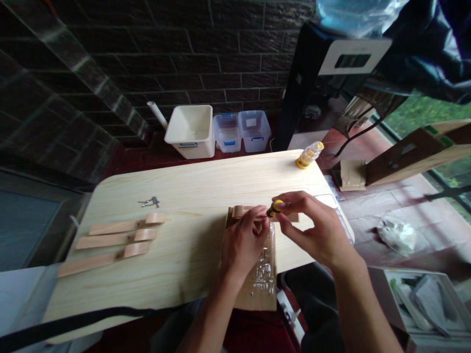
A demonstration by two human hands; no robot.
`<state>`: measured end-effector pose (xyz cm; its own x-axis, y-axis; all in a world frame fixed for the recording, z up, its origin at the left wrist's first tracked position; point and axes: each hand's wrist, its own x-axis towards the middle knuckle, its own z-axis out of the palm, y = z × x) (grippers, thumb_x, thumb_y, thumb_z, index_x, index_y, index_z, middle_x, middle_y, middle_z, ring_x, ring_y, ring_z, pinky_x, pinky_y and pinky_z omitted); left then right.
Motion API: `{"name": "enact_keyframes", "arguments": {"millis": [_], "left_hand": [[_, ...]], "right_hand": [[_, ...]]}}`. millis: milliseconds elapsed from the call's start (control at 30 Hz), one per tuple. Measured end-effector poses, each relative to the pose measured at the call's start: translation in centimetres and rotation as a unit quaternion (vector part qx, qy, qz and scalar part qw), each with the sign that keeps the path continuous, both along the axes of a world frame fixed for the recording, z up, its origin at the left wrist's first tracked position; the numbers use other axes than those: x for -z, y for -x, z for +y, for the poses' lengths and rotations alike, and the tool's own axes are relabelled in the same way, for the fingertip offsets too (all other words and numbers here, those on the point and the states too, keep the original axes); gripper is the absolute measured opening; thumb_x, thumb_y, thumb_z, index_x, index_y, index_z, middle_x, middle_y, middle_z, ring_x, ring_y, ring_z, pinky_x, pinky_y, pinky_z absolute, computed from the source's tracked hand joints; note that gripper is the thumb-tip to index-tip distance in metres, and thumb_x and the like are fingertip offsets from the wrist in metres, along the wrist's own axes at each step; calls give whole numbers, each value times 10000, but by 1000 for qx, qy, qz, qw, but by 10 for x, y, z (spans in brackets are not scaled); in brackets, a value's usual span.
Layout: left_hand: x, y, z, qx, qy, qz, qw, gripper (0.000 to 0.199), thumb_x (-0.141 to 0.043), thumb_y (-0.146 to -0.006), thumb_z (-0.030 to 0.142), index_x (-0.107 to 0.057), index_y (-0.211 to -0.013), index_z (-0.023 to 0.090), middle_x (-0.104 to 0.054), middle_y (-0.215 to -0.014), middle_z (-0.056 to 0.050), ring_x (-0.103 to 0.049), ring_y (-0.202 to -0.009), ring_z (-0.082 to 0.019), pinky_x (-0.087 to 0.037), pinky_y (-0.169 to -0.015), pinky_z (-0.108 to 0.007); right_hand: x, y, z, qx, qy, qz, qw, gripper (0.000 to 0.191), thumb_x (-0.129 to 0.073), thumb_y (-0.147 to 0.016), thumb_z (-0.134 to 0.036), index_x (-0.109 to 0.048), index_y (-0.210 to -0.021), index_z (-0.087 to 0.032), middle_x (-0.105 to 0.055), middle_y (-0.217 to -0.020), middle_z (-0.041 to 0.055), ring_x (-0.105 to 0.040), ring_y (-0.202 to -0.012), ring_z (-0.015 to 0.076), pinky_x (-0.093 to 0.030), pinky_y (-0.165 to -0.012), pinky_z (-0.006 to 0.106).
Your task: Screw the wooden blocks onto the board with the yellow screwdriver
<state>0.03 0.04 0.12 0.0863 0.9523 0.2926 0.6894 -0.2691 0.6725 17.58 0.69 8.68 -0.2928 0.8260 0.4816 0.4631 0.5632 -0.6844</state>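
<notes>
My right hand [318,228] grips a short yellow-and-black screwdriver [274,208] between thumb and fingers, its tip pointing down and left. Close to that tip, the thumb and forefinger of my left hand [243,240] pinch together; whatever is between them is too small to name. Both hands are above a wooden strip [292,217] with a curved wooden piece [238,211] at its left end. This strip lies across a wooden board [255,300], partly covered in shiny clear plastic, at the table's front edge. My left hand hides part of the strip and board.
On the pale table [191,191], several metal screws [150,201] lie left of three wooden strips with curved ends [110,241]. A clear bottle with yellow parts [309,155] stands at the back right corner. Behind are a white bin [191,130] and two clear boxes [253,130].
</notes>
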Motion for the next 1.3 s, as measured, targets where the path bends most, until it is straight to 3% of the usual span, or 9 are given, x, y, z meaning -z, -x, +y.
{"name": "enact_keyframes", "arguments": {"millis": [233,433,567,833,1100,1300], "left_hand": [[-1,-1,0,-1,4,-11,1000,267,-659,-904,251,-663,-1172,254,-766,-767,30,-646,-535,-124,-534,-624,-241],[0,-1,0,-3,0,-5,1000,286,-659,-902,249,-663,-1187,244,-776,-811,25,-644,-535,-109,-547,-657,-230],[0,-1,0,-8,-4,0,1000,283,-647,-907,244,-666,-1189,241,-778,-814,22,-654,-551,-111,-554,-669,-232],[-1,1,-1,14,18,-17,1000,340,-647,-907,243,-625,-1243,285,-785,-1058,31,-678,-620,-95,-552,-658,-231],[1,0,0,3,0,-13,1000,308,-654,-903,228,-635,-1206,276,-786,-1072,24,-665,-602,-98,-554,-648,-230],[0,-2,1,-14,-2,-1,1000,292,-678,-886,225,-660,-1174,272,-797,-956,38,-658,-571,-104,-548,-657,-228]], "right_hand": [[0,0,0,2,12,14,1000,152,-649,-924,-156,-667,-1053,-234,-690,-1109,67,-718,-956,179,-678,-733,297],[-4,-2,-3,-3,3,-10,1000,154,-672,-908,-143,-663,-1035,-231,-701,-1128,72,-720,-1021,201,-661,-828,332],[-5,-2,-5,-3,14,-15,1000,190,-664,-907,-129,-649,-1066,-232,-702,-1158,78,-727,-1017,201,-663,-813,320],[1,0,-4,11,4,-15,1000,172,-662,-922,-127,-644,-1060,-227,-701,-1122,73,-726,-1000,193,-651,-795,302],[2,0,-5,32,13,-24,999,119,-653,-945,-159,-640,-1043,-223,-690,-1121,64,-726,-972,178,-655,-766,298],[0,3,-6,51,-14,-58,997,113,-655,-951,-166,-650,-1049,-221,-700,-1121,62,-736,-938,166,-635,-743,264]]}}
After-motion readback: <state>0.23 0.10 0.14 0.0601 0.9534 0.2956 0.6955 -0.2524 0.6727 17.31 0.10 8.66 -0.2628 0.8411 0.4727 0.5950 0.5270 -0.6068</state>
